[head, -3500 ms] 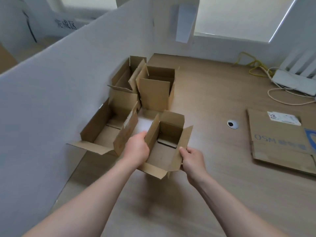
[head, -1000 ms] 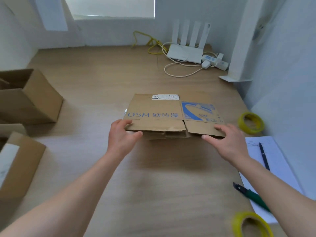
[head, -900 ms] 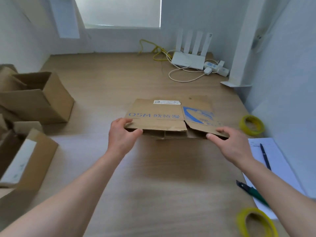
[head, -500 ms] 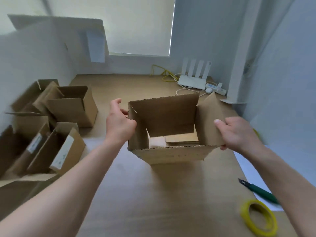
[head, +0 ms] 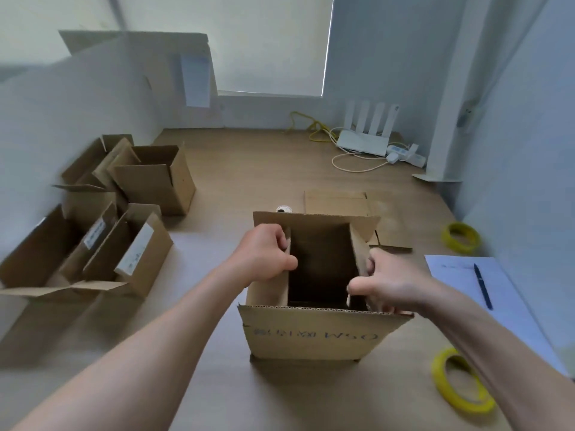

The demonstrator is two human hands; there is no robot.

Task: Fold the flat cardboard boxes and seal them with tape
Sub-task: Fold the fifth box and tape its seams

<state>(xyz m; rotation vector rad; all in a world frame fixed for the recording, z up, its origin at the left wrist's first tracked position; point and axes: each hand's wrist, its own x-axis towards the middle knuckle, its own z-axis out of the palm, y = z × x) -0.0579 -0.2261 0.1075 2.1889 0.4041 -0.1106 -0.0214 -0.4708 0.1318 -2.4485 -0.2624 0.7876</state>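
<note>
While hands [head: 323, 275] grip box [head: 311, 334] | print reads upside-down "OSM"

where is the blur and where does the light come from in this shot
Head view: light comes from the bright window blind at the back; the opened boxes at left are motion-smeared, the held box is sharper; straight wall edges bow from the wide-angle lens.

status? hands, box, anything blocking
Left hand grips the box left flap, right hand grips the right flap. Box upright, open, untaped. Tape rolls off to the right; nothing in the way.
</note>
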